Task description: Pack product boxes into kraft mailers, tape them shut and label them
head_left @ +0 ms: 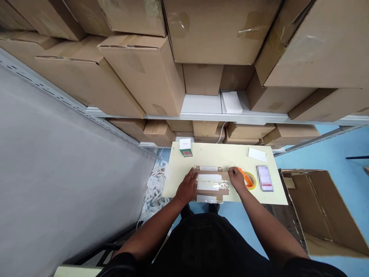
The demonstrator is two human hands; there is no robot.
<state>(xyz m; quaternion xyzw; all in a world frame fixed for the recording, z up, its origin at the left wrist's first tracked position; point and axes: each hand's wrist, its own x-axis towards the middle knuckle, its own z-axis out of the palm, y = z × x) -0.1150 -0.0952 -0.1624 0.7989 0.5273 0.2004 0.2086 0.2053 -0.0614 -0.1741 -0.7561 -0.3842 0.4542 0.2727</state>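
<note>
A flat cardboard package (pixel 210 173) with white patches and shiny clear tape lies on the small cream table. At its left edge, my left hand (pixel 187 186) grips the side, with the fingers over the border. Beside the right end, my right hand (pixel 236 179) is closed, and what its fingertips pinch is too small to make out. An orange tape dispenser (pixel 247 179) with a yellowish roll of tape (pixel 253 183) is right next to this hand. Whether the hand touches the dispenser cannot be told.
On the table (pixel 178 165) stand a white-and-green box (pixel 185 147), a white box (pixel 257 154) and a blurred purple packet (pixel 264 178). Cardboard boxes (pixel 138 73) fill the shelves ahead. A grey wall (pixel 72 154) rises left; an open carton (pixel 323 211) sits right. Paper scraps (pixel 155 188) lie left.
</note>
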